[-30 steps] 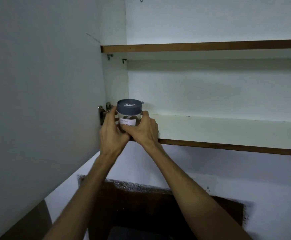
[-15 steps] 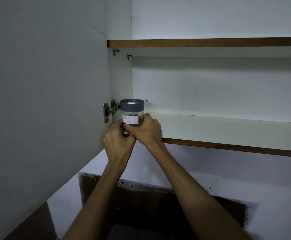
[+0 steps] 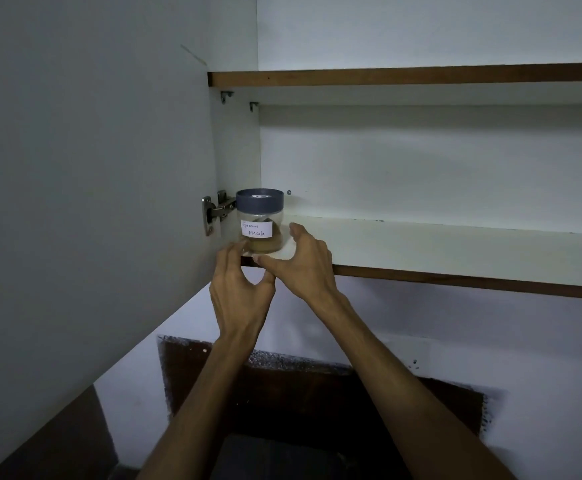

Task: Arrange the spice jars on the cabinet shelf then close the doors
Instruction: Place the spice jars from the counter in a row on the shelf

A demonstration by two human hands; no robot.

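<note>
A clear jar [image 3: 261, 225] with a grey lid, holding brown powder, stands at the lower shelf's [image 3: 455, 249] left end, both the left hand [image 3: 239, 292] and right hand [image 3: 303, 263] loosely spread beside it, grasping nothing.

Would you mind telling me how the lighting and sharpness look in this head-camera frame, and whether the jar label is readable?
Head view: dim overall, darkest at the bottom edge; the spice jar is sharp enough that its handwritten label reads "Garam Masala"; a small glare spot sits on its grey lid; the shelf front edge bows slightly, showing wide-angle distortion; left hand and right hand show no obvious motion blur.
</note>
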